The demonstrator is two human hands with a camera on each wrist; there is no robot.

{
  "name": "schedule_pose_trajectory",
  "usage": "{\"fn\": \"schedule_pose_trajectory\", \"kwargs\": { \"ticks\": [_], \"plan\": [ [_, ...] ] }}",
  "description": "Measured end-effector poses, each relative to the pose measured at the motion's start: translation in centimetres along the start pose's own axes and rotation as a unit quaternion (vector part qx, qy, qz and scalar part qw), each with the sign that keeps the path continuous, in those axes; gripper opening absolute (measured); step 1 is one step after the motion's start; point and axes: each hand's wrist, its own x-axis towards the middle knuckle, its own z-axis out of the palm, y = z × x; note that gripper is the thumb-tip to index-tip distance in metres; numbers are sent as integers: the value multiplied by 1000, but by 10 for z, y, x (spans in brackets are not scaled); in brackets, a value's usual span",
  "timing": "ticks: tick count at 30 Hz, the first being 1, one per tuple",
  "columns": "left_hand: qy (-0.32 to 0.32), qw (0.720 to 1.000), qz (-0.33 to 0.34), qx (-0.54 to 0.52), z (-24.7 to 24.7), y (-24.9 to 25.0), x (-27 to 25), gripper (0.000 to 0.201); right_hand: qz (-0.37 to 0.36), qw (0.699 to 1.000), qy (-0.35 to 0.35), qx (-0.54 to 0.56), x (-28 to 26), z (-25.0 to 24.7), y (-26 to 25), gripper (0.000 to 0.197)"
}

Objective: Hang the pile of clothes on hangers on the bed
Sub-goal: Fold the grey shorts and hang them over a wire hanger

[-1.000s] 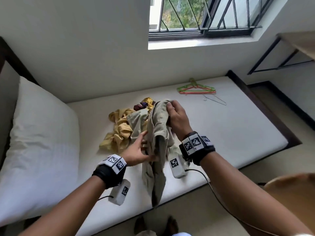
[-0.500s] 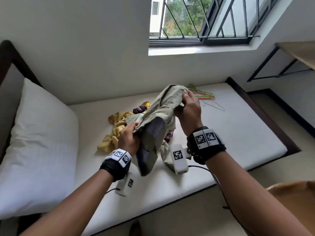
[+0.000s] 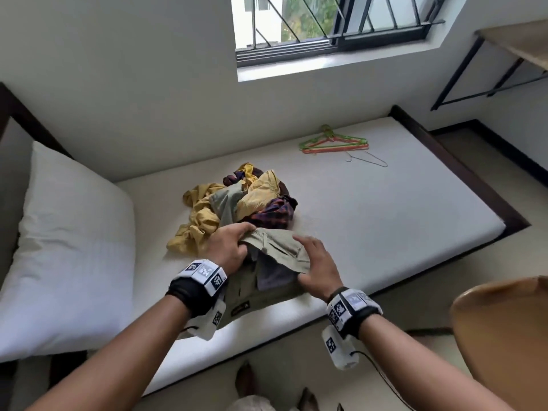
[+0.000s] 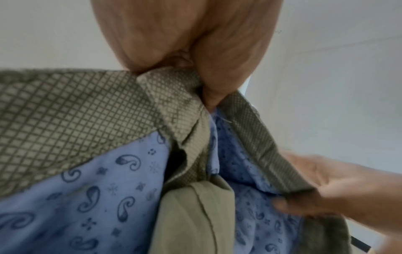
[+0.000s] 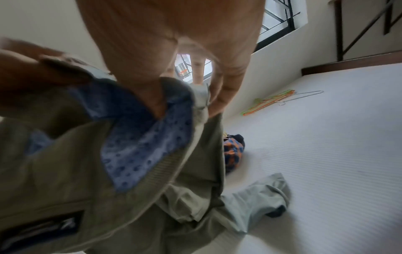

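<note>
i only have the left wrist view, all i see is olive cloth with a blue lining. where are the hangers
Observer: The hangers lie at the far end of the bed, apart from the clothes pile.
Operator: is the garment lifted or down
Observer: The olive garment lies on the bed's near edge, in front of the pile.
Operator: what is the right hand doing
Observer: The right hand holds the garment's edge; the left hand grips the other side.

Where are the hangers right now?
In the head view the hangers lie on the far right of the bed, near the wall under the window, well apart from the pile of clothes.
</note>
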Motion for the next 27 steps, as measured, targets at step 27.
{"fn": "schedule_pose_trajectory", "kwargs": {
  "ticks": [27],
  "plan": [
    [-36, 984, -44, 166, 13, 88, 39, 41, 173, 974, 92, -115, -56, -325, 106, 42]
  ]
}}
